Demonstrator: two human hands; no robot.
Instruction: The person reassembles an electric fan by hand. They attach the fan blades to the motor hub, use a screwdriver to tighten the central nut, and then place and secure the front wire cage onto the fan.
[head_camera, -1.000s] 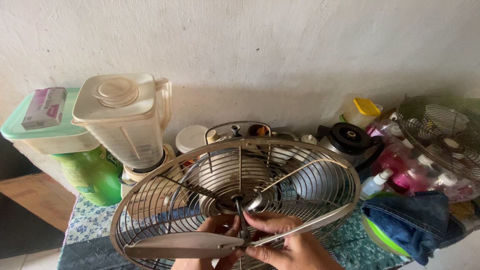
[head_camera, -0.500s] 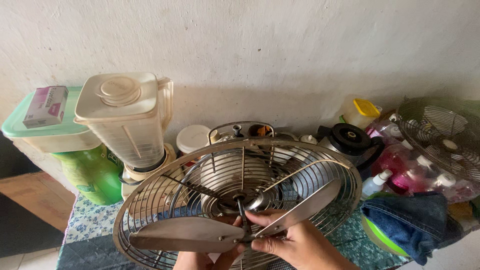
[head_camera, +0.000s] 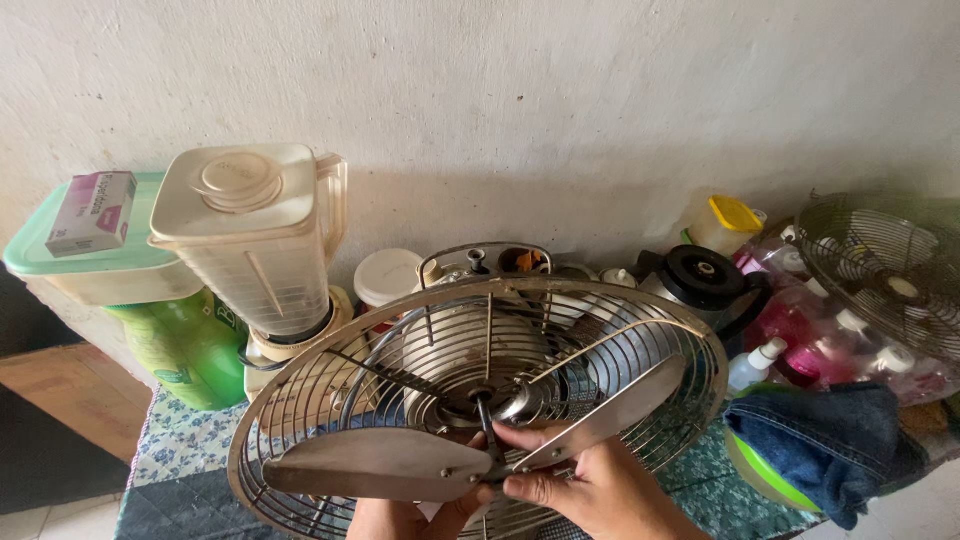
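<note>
- Right hand (head_camera: 590, 490) sitting at bottom centre-right of the frame, thumb and fingers pinching the hub of the blade (head_camera: 480, 455) where the metal paddles meet.
- Left hand (head_camera: 415, 515) showing only partly at the bottom edge, under the blade's left paddle; fingertips seeming to be touching the hub from below, grip itself cannot be told.
- Blade lying in front of the guard (head_camera: 300, 410), lower centre; one paddle pointing left, one slanting up to the right.
- Guard tilting back, filling the middle of the frame, motor shaft sticking out at its centre.
- Blender (head_camera: 250, 240) standing upper left, just behind the guard's left rim.
- Green-lidded tub (head_camera: 100, 270) with a small box (head_camera: 90, 212) on it sitting at far left.
- Black-lidded jug (head_camera: 700, 280) standing right of centre, behind the guard.
- Second guard (head_camera: 880, 265) leaning at far right.
- Denim cloth (head_camera: 820, 440) lying lower right, near the guard's right rim.
</note>
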